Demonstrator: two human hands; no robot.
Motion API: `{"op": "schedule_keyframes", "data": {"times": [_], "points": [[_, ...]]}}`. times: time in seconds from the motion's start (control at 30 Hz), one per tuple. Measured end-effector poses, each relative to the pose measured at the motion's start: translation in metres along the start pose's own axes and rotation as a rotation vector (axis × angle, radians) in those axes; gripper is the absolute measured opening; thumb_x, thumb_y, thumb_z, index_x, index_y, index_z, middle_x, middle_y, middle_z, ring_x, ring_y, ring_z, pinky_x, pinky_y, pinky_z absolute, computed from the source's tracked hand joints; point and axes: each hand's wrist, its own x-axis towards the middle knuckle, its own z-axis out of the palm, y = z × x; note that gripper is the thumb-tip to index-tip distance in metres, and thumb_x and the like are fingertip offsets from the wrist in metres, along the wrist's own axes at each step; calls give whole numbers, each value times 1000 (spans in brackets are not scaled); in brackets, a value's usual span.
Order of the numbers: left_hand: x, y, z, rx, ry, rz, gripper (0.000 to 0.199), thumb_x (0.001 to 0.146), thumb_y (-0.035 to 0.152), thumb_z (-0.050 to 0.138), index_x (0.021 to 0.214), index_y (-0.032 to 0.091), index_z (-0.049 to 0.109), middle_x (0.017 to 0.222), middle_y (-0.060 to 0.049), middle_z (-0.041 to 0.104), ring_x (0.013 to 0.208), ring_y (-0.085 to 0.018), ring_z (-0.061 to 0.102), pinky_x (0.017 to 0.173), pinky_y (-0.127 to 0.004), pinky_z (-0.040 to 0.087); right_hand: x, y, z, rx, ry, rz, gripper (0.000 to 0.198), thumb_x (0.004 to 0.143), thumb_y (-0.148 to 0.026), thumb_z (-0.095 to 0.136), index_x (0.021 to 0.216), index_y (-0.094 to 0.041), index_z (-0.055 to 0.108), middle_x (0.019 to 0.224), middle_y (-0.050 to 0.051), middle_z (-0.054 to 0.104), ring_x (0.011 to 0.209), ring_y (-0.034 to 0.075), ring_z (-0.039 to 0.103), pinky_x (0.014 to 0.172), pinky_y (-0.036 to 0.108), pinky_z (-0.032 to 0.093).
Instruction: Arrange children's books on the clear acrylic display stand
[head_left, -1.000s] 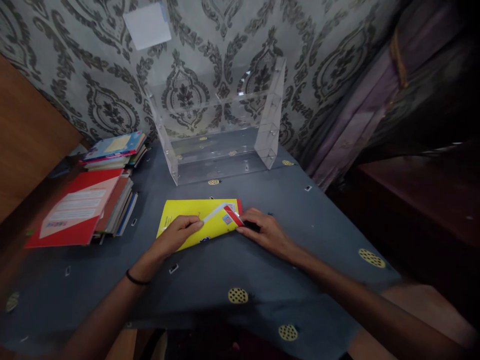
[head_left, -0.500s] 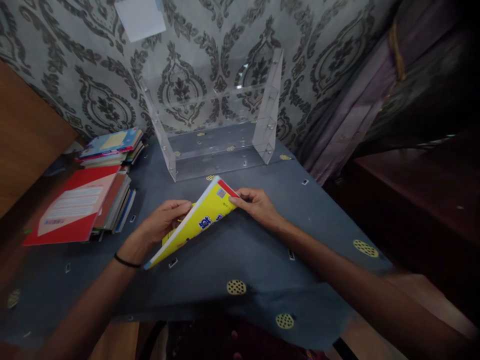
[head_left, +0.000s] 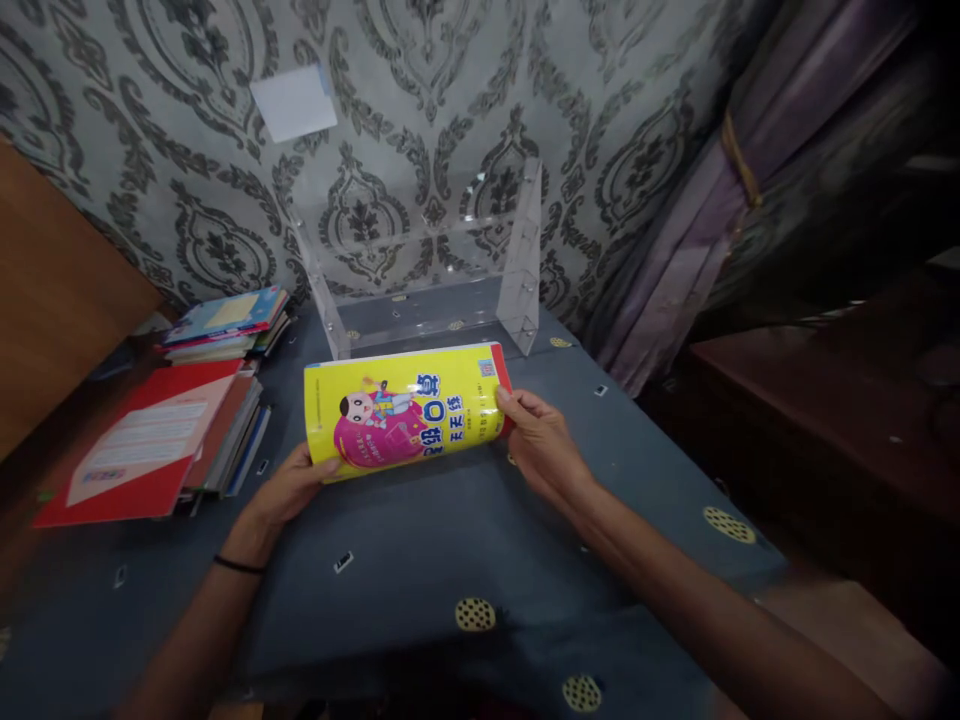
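A yellow workbook [head_left: 390, 415] with a pink cartoon cover and blue lettering is held sideways above the table. My left hand [head_left: 296, 482] grips its lower left corner, thumb on the cover and the other fingers mostly behind it. On the other side, my right hand [head_left: 541, 437] pinches the red-edged right end between thumb and fingers. The cover faces me and curves slightly. Just behind the workbook stands a clear acrylic rack [head_left: 519, 270] with stepped shelves, its front bottom partly hidden by the workbook.
To the left lie two stacks of books, one topped by a red book [head_left: 154, 425], the other by a blue book [head_left: 225, 312]. A patterned dark cloth [head_left: 405, 560] covers the table. Behind are a papered wall and a tied purple curtain [head_left: 686, 260] at right.
The workbook has turned from a steep slant, edge toward me, to nearly level with its cover facing me. My left hand has shifted to its lower left corner. The view has tilted slightly up.
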Motion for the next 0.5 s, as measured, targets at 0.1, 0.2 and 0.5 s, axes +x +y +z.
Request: {"op": "schedule_keyframes", "data": {"times": [0.1, 0.2, 0.5], "points": [[5, -5, 7, 25, -44, -10, 61, 64, 36, 89, 118, 14, 70, 104, -13, 78, 101, -32, 72, 88, -43, 60, -8, -4, 1, 73, 2, 53, 44, 61, -54, 90, 67, -24, 59, 88, 4, 78, 91, 27, 72, 73, 39, 59], [11, -5, 11, -15, 6, -9, 55, 66, 38, 88, 111, 11, 72, 96, -13, 78, 88, -28, 74, 78, -37, 62, -19, -4, -3, 114, -4, 154, 40, 63, -50, 90, 73, -23, 62, 93, 5, 78, 92, 29, 73, 74, 41, 61], [6, 3, 7, 13, -2, -64, 72, 66, 32, 89, 131, 20, 60, 84, -3, 73, 57, -13, 63, 46, -20, 52, -42, -1, -26, 57, -133, 354, 41, 71, -37, 84, 106, -22, 69, 105, 9, 78, 89, 26, 75, 79, 41, 61]]}}
